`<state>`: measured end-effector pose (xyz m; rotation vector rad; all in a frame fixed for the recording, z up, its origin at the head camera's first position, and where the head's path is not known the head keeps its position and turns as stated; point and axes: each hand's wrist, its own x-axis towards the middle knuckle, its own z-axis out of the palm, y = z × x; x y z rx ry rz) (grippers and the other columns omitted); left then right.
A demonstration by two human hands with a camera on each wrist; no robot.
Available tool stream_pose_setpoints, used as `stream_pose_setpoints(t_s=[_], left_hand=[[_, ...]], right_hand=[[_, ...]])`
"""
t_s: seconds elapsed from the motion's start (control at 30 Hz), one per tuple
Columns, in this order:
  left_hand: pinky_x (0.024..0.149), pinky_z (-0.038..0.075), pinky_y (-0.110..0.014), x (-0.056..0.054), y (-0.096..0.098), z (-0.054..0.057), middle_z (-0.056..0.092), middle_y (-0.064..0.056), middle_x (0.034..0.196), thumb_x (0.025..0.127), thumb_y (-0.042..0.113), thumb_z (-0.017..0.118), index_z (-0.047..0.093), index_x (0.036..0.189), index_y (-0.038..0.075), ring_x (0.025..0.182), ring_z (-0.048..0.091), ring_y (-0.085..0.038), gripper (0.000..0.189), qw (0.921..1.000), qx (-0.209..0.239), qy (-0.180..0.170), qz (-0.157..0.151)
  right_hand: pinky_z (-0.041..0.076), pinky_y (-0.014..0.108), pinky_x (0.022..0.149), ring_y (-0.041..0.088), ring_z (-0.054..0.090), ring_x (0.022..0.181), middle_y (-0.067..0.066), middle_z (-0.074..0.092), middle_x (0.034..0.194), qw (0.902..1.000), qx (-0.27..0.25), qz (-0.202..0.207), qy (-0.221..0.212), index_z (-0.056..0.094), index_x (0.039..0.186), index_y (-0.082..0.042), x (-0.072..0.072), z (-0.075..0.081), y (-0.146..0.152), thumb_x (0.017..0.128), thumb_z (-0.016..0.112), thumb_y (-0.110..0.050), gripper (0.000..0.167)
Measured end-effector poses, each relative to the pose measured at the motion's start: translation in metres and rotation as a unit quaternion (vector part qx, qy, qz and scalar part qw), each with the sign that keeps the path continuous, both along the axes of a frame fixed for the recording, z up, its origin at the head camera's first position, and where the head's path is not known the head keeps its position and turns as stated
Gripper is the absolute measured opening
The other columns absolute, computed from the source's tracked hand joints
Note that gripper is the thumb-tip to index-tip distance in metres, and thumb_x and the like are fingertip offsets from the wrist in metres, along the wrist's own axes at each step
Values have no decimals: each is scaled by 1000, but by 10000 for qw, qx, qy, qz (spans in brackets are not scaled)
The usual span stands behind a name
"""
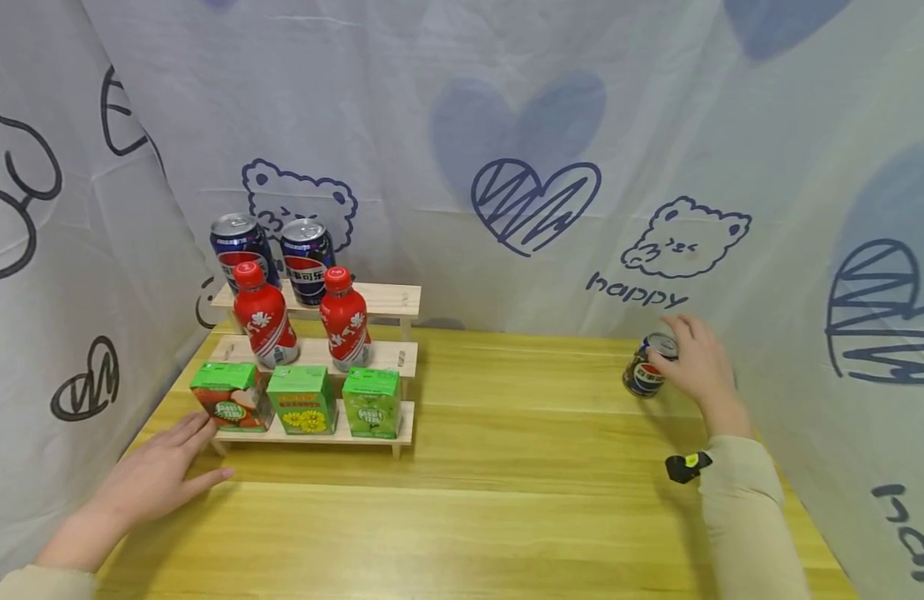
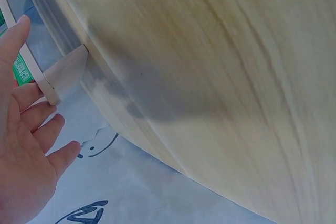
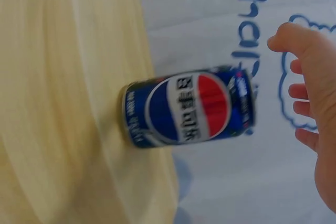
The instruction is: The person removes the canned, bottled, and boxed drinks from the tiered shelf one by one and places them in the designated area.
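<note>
At the right, a dark blue cola can [image 1: 646,367] stands upright on the wooden table. My right hand [image 1: 699,363] is beside and above it, thumb and fingers apart; the right wrist view shows a gap between the can [image 3: 189,107] and this hand [image 3: 320,93]. On the left, my left hand [image 1: 150,477] lies at the front left corner of a three-step wooden rack [image 1: 405,423]. Its fingertips are right at the rack's edge, next to a red-and-green drink carton [image 1: 232,398]. Those fingers [image 2: 51,131] are loosely extended in the left wrist view.
Two cola cans [image 1: 307,262] stand on the top step and two red bottles [image 1: 345,321] on the middle one. The bottom step also bears a yellow-flowered carton [image 1: 302,402] and a light green carton [image 1: 372,404]. Printed white cloth [image 1: 424,275] walls the table [image 1: 506,442].
</note>
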<state>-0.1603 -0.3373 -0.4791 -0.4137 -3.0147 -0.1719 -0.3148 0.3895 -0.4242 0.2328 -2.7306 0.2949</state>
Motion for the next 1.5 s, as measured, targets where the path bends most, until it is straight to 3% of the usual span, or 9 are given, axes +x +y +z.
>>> stream_pose_setpoints(t_s=[0.27, 0.4, 0.6, 0.77, 1.1, 1.5], left_hand=[[104, 38, -65, 0, -1, -1, 41, -37, 143, 84, 58, 66, 51, 136, -9, 128, 43, -54, 86, 10000, 31, 10, -48], [104, 39, -65, 1, -1, -1, 41, -37, 143, 84, 58, 66, 51, 136, -8, 128, 44, -54, 85, 10000, 36, 24, -47], [103, 40, -65, 0, -1, -3, 42, -37, 142, 84, 58, 66, 52, 136, -8, 127, 44, -54, 85, 9999, 12, 82, -59], [103, 40, -65, 0, -2, -2, 42, -37, 142, 83, 58, 67, 52, 135, -8, 127, 44, -54, 86, 10000, -11, 52, -34], [105, 39, -64, 0, -2, -2, 42, -36, 143, 84, 58, 66, 52, 136, -8, 129, 43, -53, 85, 10000, -23, -47, -66], [104, 40, -64, 0, -2, -1, 43, -35, 143, 85, 58, 66, 53, 135, -7, 128, 44, -54, 83, 9999, -67, 22, -118]], right_hand=[[42, 61, 101, 44, 49, 119, 25, 52, 130, 9952, 332, 251, 884, 53, 133, -2, 6, 26, -30, 84, 67, -32, 60], [46, 58, 98, 43, 52, 114, 24, 55, 126, 9864, 519, 541, 1464, 55, 131, -2, 5, 34, -43, 81, 67, -32, 59], [48, 57, 92, 42, 55, 109, 22, 58, 121, 9745, 494, 1010, 1944, 57, 128, -4, 3, 47, -70, 81, 66, -33, 57], [50, 57, 88, 43, 58, 104, 23, 60, 117, 9588, 480, 1466, 2385, 61, 122, -2, -2, 58, -95, 80, 67, -34, 53], [51, 53, 91, 36, 58, 106, 19, 61, 114, 9342, 464, 2224, 2751, 61, 122, -3, -9, 83, -159, 82, 68, -36, 53], [52, 48, 92, 32, 59, 108, 15, 61, 116, 9159, 428, 2844, 2800, 60, 124, -8, -18, 113, -236, 85, 68, -37, 49]])
